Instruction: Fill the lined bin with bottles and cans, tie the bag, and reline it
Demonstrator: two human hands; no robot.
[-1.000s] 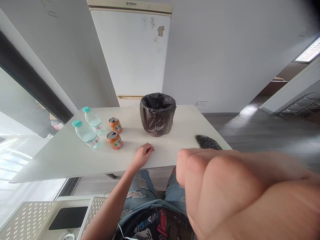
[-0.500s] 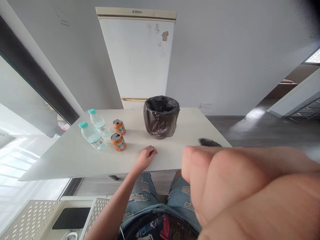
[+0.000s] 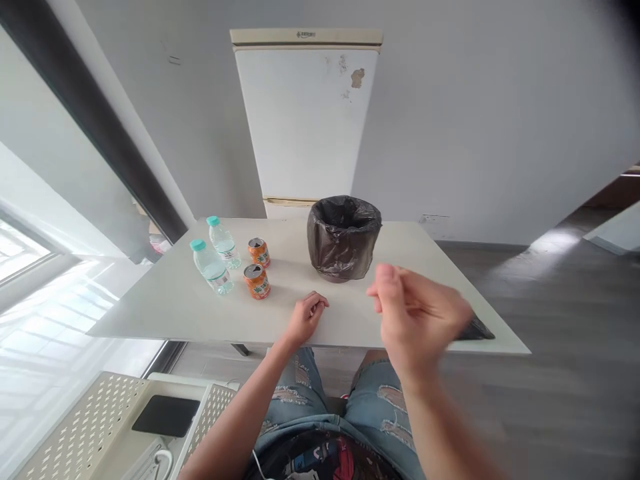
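Note:
My left hand rests on the white table near its front edge, its fingers loosely curled with nothing seen in them. In the air over the table's right part is my right hand, a little blurred and closed in a fist; no object shows in it. Beyond both hands stands a bin lined with a black plastic bag, the bag folded over the rim. Left of it are two opened orange drink cans and two clear bottles with teal caps, all upright. A folded black plastic bag lies partly hidden behind my right hand.
The white table has its front edge just before my legs. A white refrigerator stands behind it against the grey wall. At lower left is a pale cart with perforated sides, holding a black flat object.
My right hand has moved away from close to the camera, down over the table. My left hand keeps its place on the table. The view has shifted left.

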